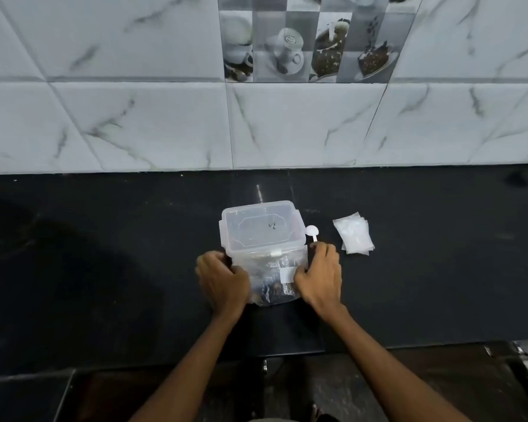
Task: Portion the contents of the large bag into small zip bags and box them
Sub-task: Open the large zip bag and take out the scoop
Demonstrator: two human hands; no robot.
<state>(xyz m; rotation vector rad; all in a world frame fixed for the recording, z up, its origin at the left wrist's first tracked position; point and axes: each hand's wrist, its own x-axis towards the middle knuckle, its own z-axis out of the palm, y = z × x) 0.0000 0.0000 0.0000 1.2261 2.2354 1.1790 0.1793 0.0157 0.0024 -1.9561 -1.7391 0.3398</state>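
A large clear plastic bag (273,280) with dark contents and a white label lies on the black counter (104,254). My left hand (223,280) grips its left edge and my right hand (319,275) grips its right edge. Just behind the bag stands a clear plastic box (261,228) with its lid on. A small white spoon (312,232) lies to the right of the box, close to my right fingers. A stack of small clear zip bags (353,233) lies further right.
A tiled wall (256,123) rises behind the counter. The counter's front edge runs across below my forearms, with dark floor beneath it.
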